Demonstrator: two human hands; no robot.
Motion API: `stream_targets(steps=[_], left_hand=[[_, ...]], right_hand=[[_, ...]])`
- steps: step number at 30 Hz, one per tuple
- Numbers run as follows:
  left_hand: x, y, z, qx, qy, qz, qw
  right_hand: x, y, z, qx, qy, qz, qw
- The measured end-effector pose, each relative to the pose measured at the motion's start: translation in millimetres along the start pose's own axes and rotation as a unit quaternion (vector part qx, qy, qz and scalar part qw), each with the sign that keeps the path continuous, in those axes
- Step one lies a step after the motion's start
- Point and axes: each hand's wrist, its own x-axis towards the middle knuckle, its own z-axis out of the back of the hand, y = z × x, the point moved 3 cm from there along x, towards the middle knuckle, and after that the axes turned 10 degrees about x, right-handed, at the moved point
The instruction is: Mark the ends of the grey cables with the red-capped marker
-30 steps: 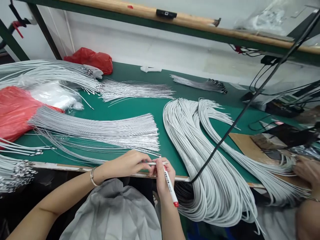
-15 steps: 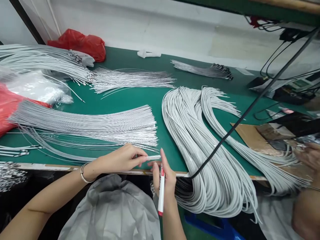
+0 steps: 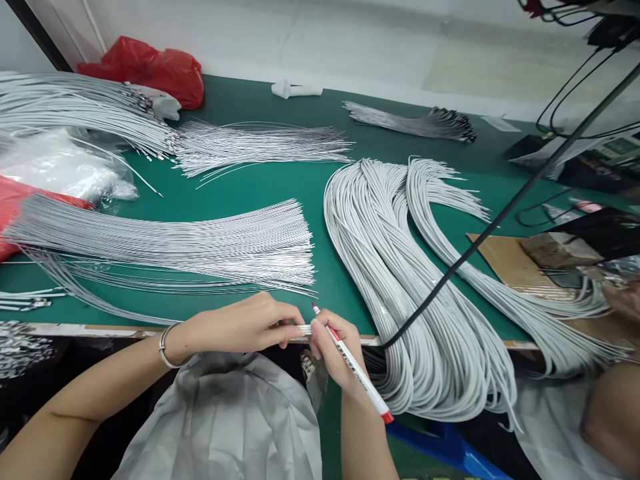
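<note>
Hands meet over the near edge of the green table [image 3: 280, 193], marker tip at a pinched wire end.

Left hand [image 3: 240, 327], bracelet at the wrist, lies palm down with fingers closed on the end of a thin white cable [image 3: 304, 329]. Right hand [image 3: 336, 350] grips a red-and-white marker [image 3: 353, 365] like a pen, tip pointing up and left just above the cable end, red cap end trailing toward the body. Print runs along the marker's barrel but is too small to read. Fanned grey wires [image 3: 210, 243] lie just beyond the hands.
</note>
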Motion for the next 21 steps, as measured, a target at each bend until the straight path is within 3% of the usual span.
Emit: stream_targets(steps=[4, 12, 15, 21], left_hand=[[0.9, 0.7, 1.4, -0.011, -0.011, 0.018, 1.0], [1.1, -1.6, 5.6, -0.135, 0.065, 0.085, 0.985], [1.1, -1.6, 3.8, -0.112, 0.064, 0.097, 0.987], [5.1, -3.2, -1.6, -0.014, 0.003, 0.054, 0.998]], right_hand=[[-1.2, 0.5, -0.3, -0.011, 0.005, -0.002, 1.0], [-1.5, 9.8, 5.3, -0.076, 0.029, 0.016, 0.997], [0.4, 10.3, 2.9, -0.081, 0.026, 0.027, 0.996], [4.4, 8.3, 0.0, -0.095, -0.016, 0.041, 0.994]])
